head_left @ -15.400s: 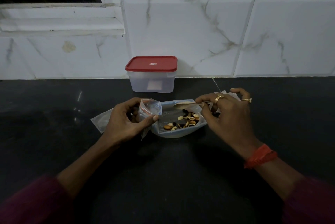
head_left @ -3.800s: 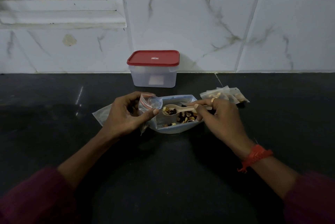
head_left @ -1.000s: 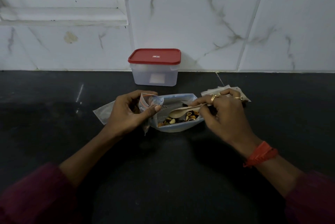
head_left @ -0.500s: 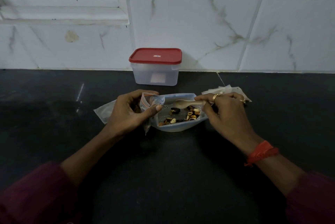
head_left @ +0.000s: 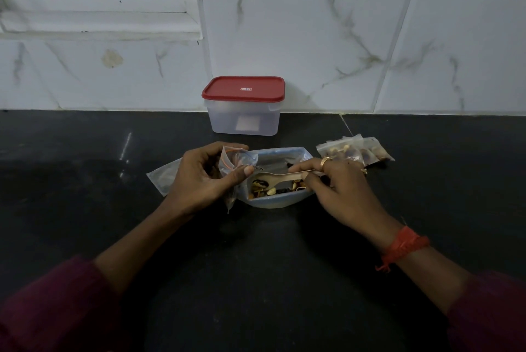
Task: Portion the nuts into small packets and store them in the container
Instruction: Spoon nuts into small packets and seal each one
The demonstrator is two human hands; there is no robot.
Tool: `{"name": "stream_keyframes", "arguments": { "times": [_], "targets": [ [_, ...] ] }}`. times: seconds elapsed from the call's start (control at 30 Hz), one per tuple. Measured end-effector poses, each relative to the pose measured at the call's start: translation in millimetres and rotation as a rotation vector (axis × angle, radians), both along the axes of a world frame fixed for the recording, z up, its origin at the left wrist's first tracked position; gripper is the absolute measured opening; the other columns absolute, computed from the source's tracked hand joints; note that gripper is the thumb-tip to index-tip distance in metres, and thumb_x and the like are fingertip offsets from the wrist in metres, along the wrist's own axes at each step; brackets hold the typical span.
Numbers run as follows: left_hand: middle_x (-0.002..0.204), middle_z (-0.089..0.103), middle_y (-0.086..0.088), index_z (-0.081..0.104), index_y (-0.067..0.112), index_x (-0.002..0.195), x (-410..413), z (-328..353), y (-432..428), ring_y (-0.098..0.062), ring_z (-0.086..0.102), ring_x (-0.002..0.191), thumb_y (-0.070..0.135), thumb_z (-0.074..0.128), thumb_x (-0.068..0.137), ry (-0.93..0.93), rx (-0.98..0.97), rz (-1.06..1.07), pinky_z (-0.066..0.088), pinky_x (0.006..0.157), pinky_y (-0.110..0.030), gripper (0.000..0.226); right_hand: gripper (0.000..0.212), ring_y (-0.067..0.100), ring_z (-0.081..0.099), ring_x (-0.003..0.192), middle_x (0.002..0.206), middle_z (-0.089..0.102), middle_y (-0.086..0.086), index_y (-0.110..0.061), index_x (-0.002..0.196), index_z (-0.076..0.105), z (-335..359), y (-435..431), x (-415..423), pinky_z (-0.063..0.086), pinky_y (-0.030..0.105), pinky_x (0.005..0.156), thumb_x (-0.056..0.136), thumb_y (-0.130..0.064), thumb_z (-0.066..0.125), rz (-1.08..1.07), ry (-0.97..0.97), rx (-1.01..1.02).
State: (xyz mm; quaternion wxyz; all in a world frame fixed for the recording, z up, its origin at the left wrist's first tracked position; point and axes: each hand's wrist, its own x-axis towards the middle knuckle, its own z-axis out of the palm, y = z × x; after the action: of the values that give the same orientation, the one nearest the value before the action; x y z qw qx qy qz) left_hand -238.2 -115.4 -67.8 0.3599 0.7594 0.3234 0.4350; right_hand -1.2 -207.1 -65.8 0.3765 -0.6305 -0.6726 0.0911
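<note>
A large clear bag [head_left: 280, 200] of mixed nuts [head_left: 270, 189] lies open on the black counter. My left hand [head_left: 205, 178] pinches a small clear packet [head_left: 236, 162] with a red seal, its mouth held open beside the bag. My right hand [head_left: 338, 186] grips a wooden spoon [head_left: 280, 176] by the handle; its bowl carries a few nuts and points at the packet's mouth. Several filled packets [head_left: 355, 151] lie just behind my right hand. A clear container [head_left: 243, 121] with a shut red lid [head_left: 243, 88] stands at the wall.
A flat clear plastic bag [head_left: 163, 178] lies under and left of my left hand. The white marble-tiled wall [head_left: 341, 38] closes off the back of the counter, with a window ledge [head_left: 96, 15] at upper left.
My right hand has lifted the spoon out of the nuts and swung its bowl left toward the packet's mouth. The left hand has held the packet still.
</note>
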Motion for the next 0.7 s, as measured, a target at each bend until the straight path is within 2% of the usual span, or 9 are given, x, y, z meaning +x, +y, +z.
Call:
{"name": "stream_keyframes", "arguments": {
  "times": [0.1, 0.17, 0.2, 0.27, 0.37, 0.47, 0.7],
  "targets": [
    [0.108, 0.074, 0.006, 0.069, 0.017, 0.116, 0.0, 0.0, -0.6, -0.007, 0.071, 0.099, 0.036, 0.075, 0.077, 0.003, 0.009, 0.001, 0.060, 0.078, -0.024, 0.044, 0.022, 0.003, 0.060, 0.061, 0.064, 0.067, -0.015, -0.039, 0.110, 0.073, -3.0, 0.3, -1.1, 0.035, 0.031, 0.080, 0.099, -0.028, 0.057, 0.013, 0.001, -0.021],
    [0.107, 0.073, 0.008, 0.069, 0.017, 0.116, 0.5, 0.4, -0.5, -0.005, 0.071, 0.099, 0.036, 0.075, 0.077, -0.001, 0.008, 0.001, 0.059, 0.078, -0.022, 0.044, 0.023, 0.005, 0.061, 0.063, 0.061, 0.068, -0.006, -0.041, 0.109, 0.073, -3.2, -0.1, -2.4, 0.037, 0.037, 0.084, 0.098, -0.032, 0.054, 0.011, -0.011, -0.022],
    [0.107, 0.073, 0.009, 0.069, 0.018, 0.115, 0.7, 0.6, -0.6, -0.004, 0.070, 0.099, 0.037, 0.075, 0.076, -0.003, 0.007, 0.002, 0.059, 0.078, -0.021, 0.044, 0.024, 0.006, 0.062, 0.062, 0.061, 0.067, -0.005, -0.040, 0.109, 0.073, -2.2, -0.7, -3.3, 0.041, 0.036, 0.083, 0.098, -0.030, 0.054, 0.013, -0.010, -0.023],
    [0.108, 0.073, 0.009, 0.069, 0.017, 0.116, 0.8, 0.7, -0.9, -0.004, 0.070, 0.099, 0.037, 0.075, 0.076, -0.003, 0.012, 0.003, 0.059, 0.078, -0.022, 0.044, 0.025, 0.008, 0.062, 0.057, 0.060, 0.066, -0.009, -0.038, 0.108, 0.073, 0.4, -2.4, -5.5, 0.051, 0.032, 0.070, 0.098, -0.024, 0.056, 0.019, 0.015, -0.030],
    [0.108, 0.073, 0.007, 0.069, 0.016, 0.116, 0.6, 0.1, -0.7, -0.005, 0.070, 0.099, 0.036, 0.075, 0.076, 0.001, 0.017, 0.007, 0.059, 0.080, -0.023, 0.045, 0.024, 0.008, 0.062, 0.054, 0.058, 0.065, -0.011, -0.035, 0.107, 0.075, 1.9, -4.2, -8.9, 0.049, 0.023, 0.058, 0.097, -0.020, 0.058, 0.024, 0.048, -0.028],
    [0.108, 0.074, 0.007, 0.069, 0.017, 0.116, 0.4, -0.3, -0.3, -0.007, 0.071, 0.099, 0.037, 0.076, 0.078, 0.002, 0.011, 0.010, 0.060, 0.080, -0.025, 0.044, 0.022, 0.001, 0.059, 0.053, 0.057, 0.065, -0.010, -0.032, 0.105, 0.075, 1.7, -5.4, -13.1, 0.042, 0.012, 0.056, 0.097, -0.019, 0.059, 0.029, 0.105, -0.069],
    [0.108, 0.074, 0.009, 0.070, 0.019, 0.116, 0.7, -0.9, 0.3, -0.006, 0.070, 0.100, 0.038, 0.079, 0.081, 0.007, 0.027, 0.020, 0.059, 0.082, -0.025, 0.041, 0.028, 0.001, 0.054, 0.049, 0.054, 0.063, -0.007, -0.032, 0.092, 0.077, 7.3, -7.1, -18.9, 0.042, 0.011, 0.054, 0.097, -0.015, 0.056, 0.008, 0.229, -0.145]
  ]
}}
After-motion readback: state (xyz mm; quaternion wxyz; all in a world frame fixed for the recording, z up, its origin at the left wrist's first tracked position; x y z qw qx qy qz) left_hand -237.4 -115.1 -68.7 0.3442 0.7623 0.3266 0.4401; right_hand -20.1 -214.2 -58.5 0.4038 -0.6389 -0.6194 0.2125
